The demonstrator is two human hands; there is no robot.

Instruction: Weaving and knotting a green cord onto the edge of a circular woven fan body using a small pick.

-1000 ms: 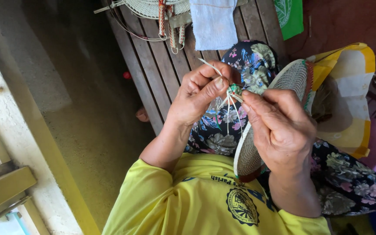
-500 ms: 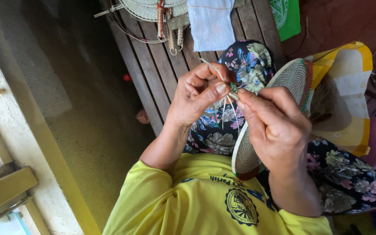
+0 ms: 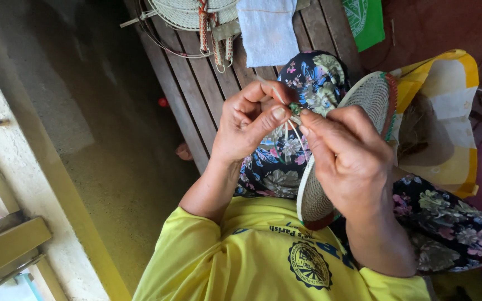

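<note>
Two hands meet just above the middle of the frame, over a lap in dark flowered cloth. At the far left stand a pale rough wall [image 3: 12, 167] and a yellow-painted frame [image 3: 57, 184], and beside them a bare concrete floor [image 3: 112, 161] runs up the frame with a small red thing [image 3: 163, 102] lying on it. Next comes the table [image 3: 196, 95] of dark wooden slats, slanting from top centre down toward the lap; at its upper end lie a pale woven basket piece [image 3: 188, 11] with patterned straps and a light blue cloth [image 3: 267, 30]. The left hand [image 3: 249, 122] is curled nearly closed, thumb pressed toward forefinger, pinching thin pale straw strands [image 3: 291, 131] that hang down between both hands. Touching it, the right hand [image 3: 350, 159] also pinches narrowly, fingertips closed on a small green knot [image 3: 295, 107] where the strands meet. Under the right hand a round woven disc [image 3: 372, 95], cream with a red and green rim, stands on edge against the lap. Further right lies a yellow and white cloth [image 3: 447, 111], and a green bag [image 3: 366, 19] sits at the upper edge.
</note>
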